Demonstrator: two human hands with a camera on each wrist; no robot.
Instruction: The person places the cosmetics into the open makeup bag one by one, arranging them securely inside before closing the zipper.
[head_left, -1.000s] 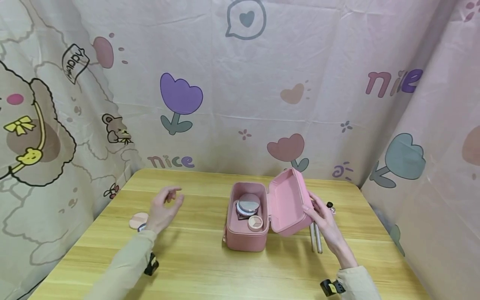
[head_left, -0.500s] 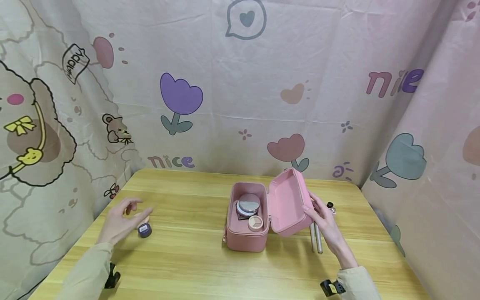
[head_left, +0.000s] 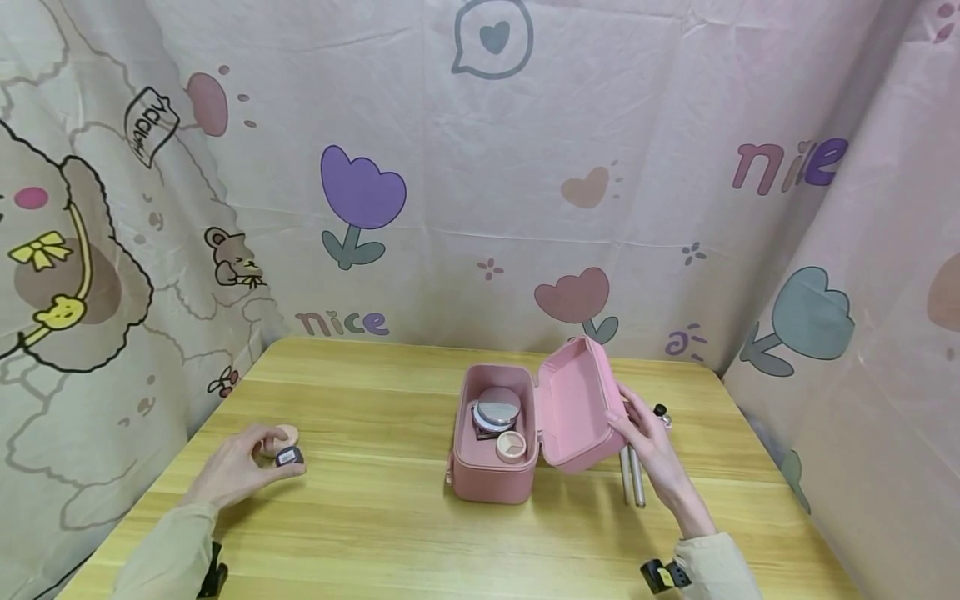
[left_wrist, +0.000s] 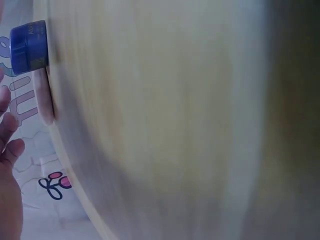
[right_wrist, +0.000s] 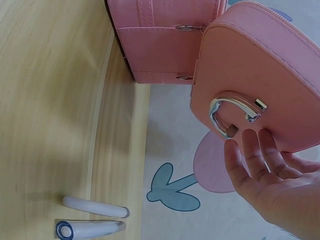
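Observation:
My left hand [head_left: 234, 468] has its thumb and fingers around a small dark blue cosmetic jar [head_left: 288, 456] on the left of the table. The jar stands close over the wood in the left wrist view, beside a flat pinkish powder puff [head_left: 287, 434]. With its thumb inside and fingers outside, my right hand [head_left: 651, 437] holds the raised lid [head_left: 577, 404] of a pink cosmetic case [head_left: 491, 483]. In the right wrist view the fingertips rest near the lid's handle [right_wrist: 235, 107]. Inside the case lie a silvery round compact [head_left: 498, 406] and a round three-colour concealer [head_left: 512, 447].
Two slim silvery tubes [head_left: 637, 479] lie right of the lid, partly behind my right hand. A small black-capped item [head_left: 661, 411] is farther back. A patterned cloth [head_left: 465, 208] hangs behind the wooden table [head_left: 375, 533].
My left hand has moved left and down from above the table to the blue jar, and its fingers have closed around it. The right hand and lid have stayed in place.

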